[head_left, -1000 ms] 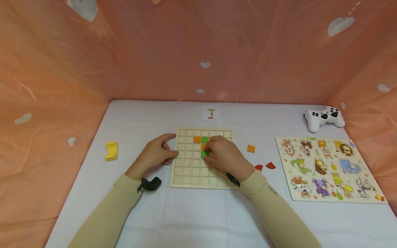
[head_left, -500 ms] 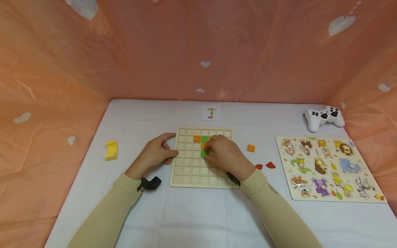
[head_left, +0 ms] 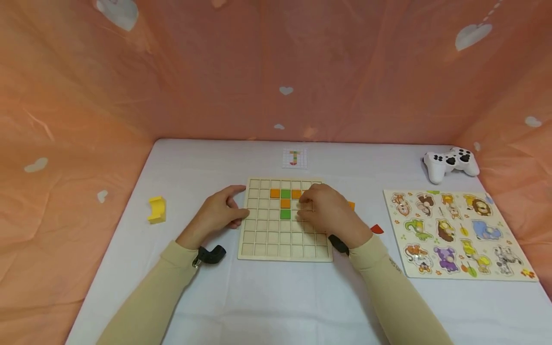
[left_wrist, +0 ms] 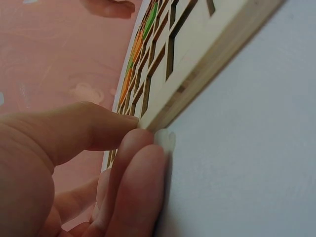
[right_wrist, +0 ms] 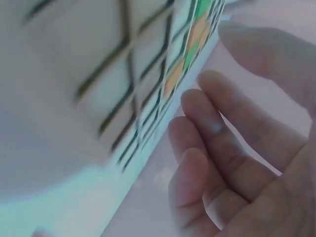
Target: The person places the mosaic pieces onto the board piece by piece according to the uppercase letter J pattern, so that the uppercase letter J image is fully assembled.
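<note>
A wooden grid board (head_left: 260,251) lies flat on the white table. Set in its cells are orange tiles (head_left: 285,203) and green tiles (head_left: 285,214): three form a row, with two running down from the middle one. At the board's left edge, my left hand (head_left: 215,211) touches the rim with its thumb, the forefinger stretched along the side; the other fingers bend beside the edge in the left wrist view. My right hand (head_left: 325,207) hovers over the board's right part, fingers loosely bent. Nothing shows between its thumb and fingers (right_wrist: 237,148) in the right wrist view.
A pattern card (head_left: 295,158) with a J shape lies behind the board. To the right are a partly hidden orange tile (head_left: 351,205), a red quarter-round piece (head_left: 377,229), an animal puzzle (head_left: 457,235) and a white game controller (head_left: 451,164). A yellow block (head_left: 157,210) sits left.
My right hand has drawn back to the right from the lower green tile, uncovering the tiles. It now hides one red piece and part of the loose orange tile. My left hand stays put.
</note>
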The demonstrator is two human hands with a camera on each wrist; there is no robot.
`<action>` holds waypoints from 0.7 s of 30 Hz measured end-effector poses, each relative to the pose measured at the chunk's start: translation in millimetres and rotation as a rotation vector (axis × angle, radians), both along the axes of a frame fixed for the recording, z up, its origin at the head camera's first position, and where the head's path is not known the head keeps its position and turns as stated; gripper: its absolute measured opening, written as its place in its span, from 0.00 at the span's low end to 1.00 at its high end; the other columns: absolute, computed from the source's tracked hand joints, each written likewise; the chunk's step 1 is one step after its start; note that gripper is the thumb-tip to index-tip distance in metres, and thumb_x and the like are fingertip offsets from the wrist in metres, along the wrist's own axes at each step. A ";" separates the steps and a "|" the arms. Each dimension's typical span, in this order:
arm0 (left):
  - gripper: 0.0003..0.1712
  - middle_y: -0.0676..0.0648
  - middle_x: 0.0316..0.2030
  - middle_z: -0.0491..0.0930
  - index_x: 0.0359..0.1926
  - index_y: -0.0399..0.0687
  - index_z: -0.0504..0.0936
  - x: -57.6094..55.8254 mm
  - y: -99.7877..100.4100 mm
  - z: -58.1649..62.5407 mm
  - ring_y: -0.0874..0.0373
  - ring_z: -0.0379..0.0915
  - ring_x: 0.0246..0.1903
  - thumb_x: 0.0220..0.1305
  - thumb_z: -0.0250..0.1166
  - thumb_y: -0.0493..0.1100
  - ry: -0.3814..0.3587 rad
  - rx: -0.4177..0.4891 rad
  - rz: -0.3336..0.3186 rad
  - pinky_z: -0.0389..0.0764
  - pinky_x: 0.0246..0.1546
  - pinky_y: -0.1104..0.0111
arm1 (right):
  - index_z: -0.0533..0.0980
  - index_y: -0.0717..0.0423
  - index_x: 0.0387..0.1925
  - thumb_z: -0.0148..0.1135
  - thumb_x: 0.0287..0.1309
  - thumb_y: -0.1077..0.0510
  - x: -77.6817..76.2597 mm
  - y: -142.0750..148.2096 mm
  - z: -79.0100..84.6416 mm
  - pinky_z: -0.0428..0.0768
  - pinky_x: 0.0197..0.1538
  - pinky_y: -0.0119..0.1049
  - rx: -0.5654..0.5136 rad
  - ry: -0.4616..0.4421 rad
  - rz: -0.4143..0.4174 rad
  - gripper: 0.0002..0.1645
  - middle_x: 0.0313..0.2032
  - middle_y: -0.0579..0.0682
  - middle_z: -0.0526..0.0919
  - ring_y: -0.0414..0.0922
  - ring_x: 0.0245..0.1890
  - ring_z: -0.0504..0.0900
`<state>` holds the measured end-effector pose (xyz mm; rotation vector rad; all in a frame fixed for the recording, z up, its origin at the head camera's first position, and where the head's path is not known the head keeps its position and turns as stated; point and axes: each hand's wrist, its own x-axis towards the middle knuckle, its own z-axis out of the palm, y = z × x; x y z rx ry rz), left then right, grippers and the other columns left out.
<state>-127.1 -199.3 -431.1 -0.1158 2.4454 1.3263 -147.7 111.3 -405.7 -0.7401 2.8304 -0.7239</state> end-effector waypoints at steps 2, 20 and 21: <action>0.45 0.43 0.35 0.81 0.81 0.55 0.68 0.2 0.2 0.4 0.56 0.85 0.27 0.65 0.75 0.42 0.003 -0.002 -0.002 0.90 0.32 0.65 | 0.89 0.56 0.48 0.74 0.65 0.53 -0.5 11.9 1.5 0.85 0.57 0.50 -0.014 -0.002 -0.040 0.14 0.45 0.50 0.88 0.51 0.49 0.84; 0.45 0.43 0.35 0.80 0.81 0.56 0.68 2.4 -11.7 -0.1 0.56 0.85 0.27 0.66 0.75 0.41 -0.012 -0.011 0.027 0.90 0.32 0.66 | 0.88 0.54 0.54 0.72 0.67 0.51 -14.4 91.5 -7.2 0.84 0.60 0.54 -0.019 -0.093 -0.220 0.18 0.51 0.54 0.88 0.55 0.53 0.86; 0.45 0.43 0.35 0.80 0.81 0.56 0.68 2.7 -12.2 -0.2 0.56 0.85 0.27 0.66 0.75 0.41 -0.013 -0.011 0.029 0.90 0.32 0.66 | 0.87 0.55 0.54 0.72 0.67 0.51 -15.1 93.5 -8.2 0.84 0.60 0.55 -0.022 -0.103 -0.215 0.18 0.52 0.55 0.88 0.55 0.54 0.86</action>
